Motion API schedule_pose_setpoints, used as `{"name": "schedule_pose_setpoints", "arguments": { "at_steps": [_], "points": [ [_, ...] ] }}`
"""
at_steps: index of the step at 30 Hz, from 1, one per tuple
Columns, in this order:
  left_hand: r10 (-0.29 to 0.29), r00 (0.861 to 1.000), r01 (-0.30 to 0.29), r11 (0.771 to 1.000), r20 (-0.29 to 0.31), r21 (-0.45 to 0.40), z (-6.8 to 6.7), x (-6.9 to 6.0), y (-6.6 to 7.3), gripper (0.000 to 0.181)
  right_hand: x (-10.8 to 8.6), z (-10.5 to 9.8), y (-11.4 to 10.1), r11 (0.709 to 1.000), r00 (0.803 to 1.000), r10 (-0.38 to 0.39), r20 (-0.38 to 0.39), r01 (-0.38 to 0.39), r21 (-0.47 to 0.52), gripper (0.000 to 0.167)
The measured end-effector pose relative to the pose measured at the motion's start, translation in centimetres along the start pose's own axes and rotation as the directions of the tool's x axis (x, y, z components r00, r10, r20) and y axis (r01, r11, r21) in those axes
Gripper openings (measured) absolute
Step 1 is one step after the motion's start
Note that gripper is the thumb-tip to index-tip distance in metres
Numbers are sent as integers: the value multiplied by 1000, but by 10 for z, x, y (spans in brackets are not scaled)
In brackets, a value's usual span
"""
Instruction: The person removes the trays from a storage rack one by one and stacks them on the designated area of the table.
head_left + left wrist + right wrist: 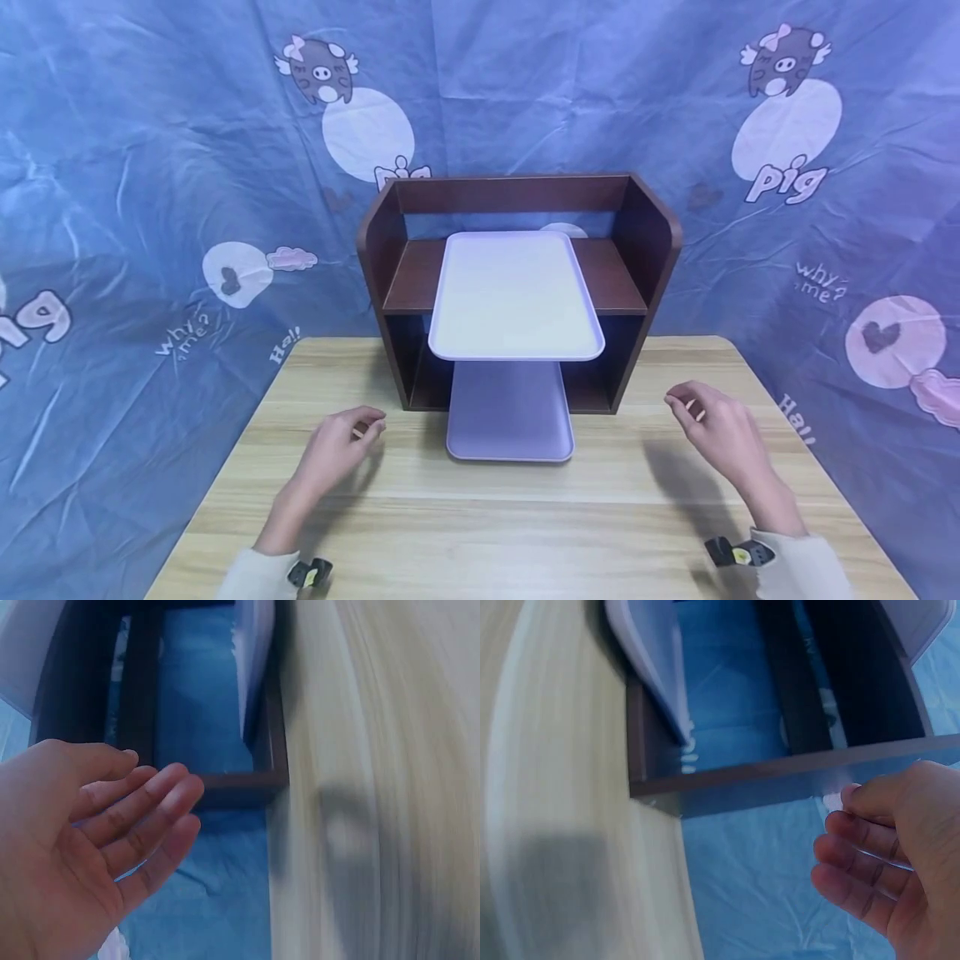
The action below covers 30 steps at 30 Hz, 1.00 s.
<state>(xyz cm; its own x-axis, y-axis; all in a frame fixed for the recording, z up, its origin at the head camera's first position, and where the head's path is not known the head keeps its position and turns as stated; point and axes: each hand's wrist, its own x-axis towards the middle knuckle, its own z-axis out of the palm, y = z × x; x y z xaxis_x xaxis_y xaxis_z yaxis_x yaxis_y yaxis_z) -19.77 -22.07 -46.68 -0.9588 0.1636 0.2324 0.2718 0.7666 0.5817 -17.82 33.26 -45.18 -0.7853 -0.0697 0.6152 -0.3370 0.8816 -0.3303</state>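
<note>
Nearest the camera, pale sleeves [258, 575] end at the wrists, where each arm wears a small black wrist device, one on the left [309, 573] and one on the right [738, 552]. Beyond them both hands hover over a wood-grain table [487, 517], their shadows falling on its surface. The left hand [337, 446] has loosely bent fingers, with the thumb close to the index finger, so its grip is narrow; the left wrist view shows a bare palm, and it holds nothing. The right hand [720, 429] matches it on the other side: fingers softly curved, a narrow gap between thumb and fingers, likewise holding nothing, and apart from the furniture. Between the hands and slightly farther off, a lower tray [510, 417], plain lilac, sits in the bottom compartment of a dark brown shelf unit [648, 242], its front end jutting out over the table; whether that end touches the wood I cannot tell. Above it, a paler upper tray [513, 292] lies on the unit's upper board, roughly centred, its front edge overhanging toward the person. Each hand is well apart from both trays. Farthest away hangs a creased blue cloth [150, 167] printed with pigs, pale ovals, clouds and lettering.
</note>
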Motion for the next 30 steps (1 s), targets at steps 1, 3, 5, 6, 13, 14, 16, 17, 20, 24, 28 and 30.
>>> {"name": "schedule_pose_setpoints", "arguments": {
  "at_steps": [1,3,5,6,13,14,16,17,20,24,28,30],
  "points": [
    [-14,1000,14,998,9,-57,1,0,2,14,2,1,-2,1000,1000,4,-7,-4,19,11],
    [-38,999,44,982,35,-186,4,0,4,12,6,2,-5,998,1000,8,-21,-7,60,12],
    [-64,996,80,950,62,-301,7,0,8,11,10,3,-8,995,999,4,-36,0,100,13],
    [-77,994,98,933,73,-346,8,0,10,11,12,3,-9,992,999,4,-40,1,123,13],
    [-184,970,239,814,157,-529,18,0,30,13,28,1,-22,977,998,32,-50,-21,213,8],
    [-190,967,252,803,169,-540,20,0,32,13,31,1,-24,976,998,35,-53,-23,215,8],
    [-194,961,272,785,196,-557,23,-1,35,15,36,0,-27,975,997,37,-64,-22,220,7],
    [-193,959,278,777,206,-565,25,-1,37,16,39,1,-28,975,997,36,-73,-19,222,7],
    [-191,955,291,748,227,-596,30,-3,41,16,48,2,-31,972,994,28,-109,-1,236,8],
    [-199,945,323,699,260,-639,39,-6,48,17,57,3,-31,961,986,13,-168,34,273,14],
    [-217,930,364,646,297,-671,51,-9,55,17,64,1,-32,948,978,40,-206,29,317,16],
    [-228,922,385,616,312,-687,58,-10,57,18,68,0,-33,945,973,75,-217,0,328,15]
  ]
}}
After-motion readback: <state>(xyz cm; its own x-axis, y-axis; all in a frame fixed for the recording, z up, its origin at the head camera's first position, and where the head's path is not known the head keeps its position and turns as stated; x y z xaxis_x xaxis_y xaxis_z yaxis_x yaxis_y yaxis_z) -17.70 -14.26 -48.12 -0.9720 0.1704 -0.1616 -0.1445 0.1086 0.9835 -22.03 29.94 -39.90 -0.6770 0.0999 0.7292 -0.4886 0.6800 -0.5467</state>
